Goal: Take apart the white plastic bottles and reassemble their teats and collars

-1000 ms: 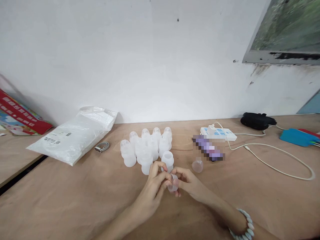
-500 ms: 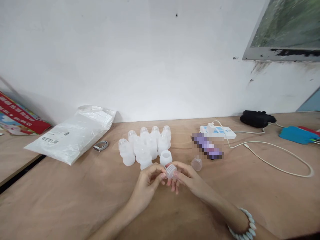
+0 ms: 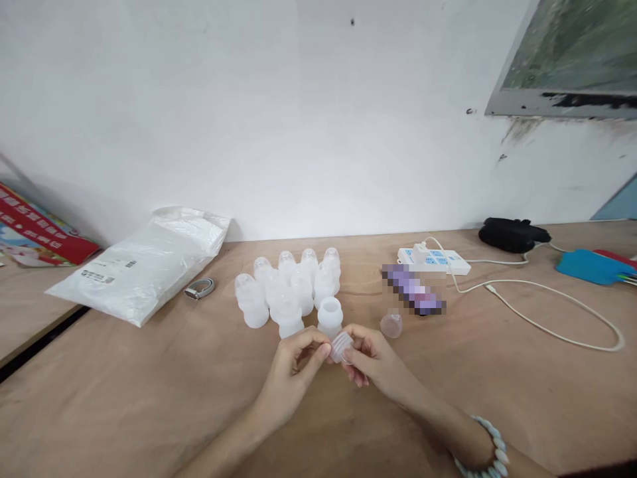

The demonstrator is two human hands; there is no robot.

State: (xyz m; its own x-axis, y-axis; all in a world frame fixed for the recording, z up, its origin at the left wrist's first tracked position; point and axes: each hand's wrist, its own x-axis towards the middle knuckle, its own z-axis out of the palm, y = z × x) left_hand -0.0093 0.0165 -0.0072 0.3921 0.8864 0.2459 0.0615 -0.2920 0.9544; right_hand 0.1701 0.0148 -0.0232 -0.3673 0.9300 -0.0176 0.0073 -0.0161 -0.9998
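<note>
Both of my hands meet over the wooden table (image 3: 149, 398) and pinch one small clear ribbed cap (image 3: 341, 346) between their fingertips. My left hand (image 3: 293, 375) grips it from the left, my right hand (image 3: 375, 365) from the right. Just behind the cap stands an uncapped translucent white bottle (image 3: 330, 317). Behind that is a cluster of several capped white bottles (image 3: 286, 289). A second clear cap (image 3: 391, 325) lies on the table to the right of my hands.
A white plastic bag (image 3: 144, 262) and a small metal ring (image 3: 200, 288) lie at the left. A blurred purple object (image 3: 413, 292), a power strip (image 3: 434, 260) with a white cable (image 3: 547, 322), a black item (image 3: 512, 234) and a blue item (image 3: 590, 267) sit at the right.
My hands lifted the cap slightly and moved it toward the open bottle, turning it between the fingers. The view shifted a little downward.
</note>
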